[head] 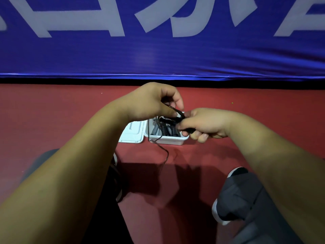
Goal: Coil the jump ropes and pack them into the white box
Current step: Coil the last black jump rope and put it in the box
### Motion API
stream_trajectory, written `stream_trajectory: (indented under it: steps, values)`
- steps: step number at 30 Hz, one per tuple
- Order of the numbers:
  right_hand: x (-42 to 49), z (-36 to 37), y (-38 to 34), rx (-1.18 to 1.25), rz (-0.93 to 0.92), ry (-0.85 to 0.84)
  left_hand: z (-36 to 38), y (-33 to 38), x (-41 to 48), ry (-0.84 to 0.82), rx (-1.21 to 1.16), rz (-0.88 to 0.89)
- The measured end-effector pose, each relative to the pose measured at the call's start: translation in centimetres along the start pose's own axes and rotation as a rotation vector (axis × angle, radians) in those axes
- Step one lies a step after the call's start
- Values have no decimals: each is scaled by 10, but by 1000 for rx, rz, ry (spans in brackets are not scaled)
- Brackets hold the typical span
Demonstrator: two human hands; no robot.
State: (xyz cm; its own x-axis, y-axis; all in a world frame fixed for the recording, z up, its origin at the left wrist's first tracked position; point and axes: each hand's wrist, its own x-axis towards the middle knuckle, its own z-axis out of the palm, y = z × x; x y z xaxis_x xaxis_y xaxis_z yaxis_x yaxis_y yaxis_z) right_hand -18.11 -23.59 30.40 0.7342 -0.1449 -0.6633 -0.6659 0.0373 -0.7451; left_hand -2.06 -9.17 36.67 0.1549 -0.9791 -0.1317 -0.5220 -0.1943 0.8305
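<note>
I see the left hand pinching a black jump rope loop and the right hand gripping its coils, both just above the white box on red floor. Rope slack trails over the box's near edge. Its lid lies open leftward; a blue banner walls the far side.
</note>
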Motion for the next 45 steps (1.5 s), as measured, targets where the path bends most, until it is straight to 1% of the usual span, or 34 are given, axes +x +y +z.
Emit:
stream_trajectory:
  steps: [2, 4, 7, 10, 12, 14, 18, 21, 23, 25, 27, 30, 32, 34, 35, 37, 40, 42, 45]
  values:
    - [6, -2, 1, 28, -39, 123, -2, -3, -1, -4, 66, -18]
    - [10, -5, 1, 84, -82, 239, -1, -7, -3, -13, 122, -89]
    - [14, -10, -1, 163, -127, 326, 5, -17, -5, -49, 18, -233]
    - [16, -11, -2, 220, -174, 329, 8, -23, -7, -61, -55, -281]
    - [17, -11, -4, 237, -208, 306, 7, -27, -8, -87, -92, -291]
    - [16, -9, -5, 239, -244, 264, 5, -31, -9, -70, -125, -325]
    - [9, 1, -11, 266, -277, 200, 5, -35, -8, 11, -70, -419]
    - [8, 5, -15, 352, -253, 242, 13, -34, -6, 8, -49, -466]
    - [11, 4, -15, 388, -236, 283, 19, -33, -5, 12, -68, -464]
    - [13, 3, -14, 447, -230, 293, 23, -33, -3, 52, -191, -425]
    - [13, 0, -14, 505, -223, 303, 21, -33, -2, 90, -339, -360]
    - [12, -3, -14, 535, -214, 332, 15, -31, 0, 104, -431, -239]
    - [11, -4, -14, 541, -212, 344, 12, -30, 2, 126, -552, -186]
    - [10, -6, -16, 532, -222, 355, 10, -29, 1, 124, -595, -138]
    - [8, -8, -17, 522, -229, 363, 9, -30, 1, 101, -556, -109]
    - [4, -13, -21, 524, -247, 366, 6, -33, -1, 31, -373, -70]
    - [-3, -16, -25, 551, -268, 314, 5, -38, -2, -4, -98, -110]
    - [-6, -13, -26, 543, -271, 277, 7, -43, 0, 21, -19, -161]
    - [-7, -6, -25, 529, -281, 229, 12, -48, 2, 33, 35, -233]
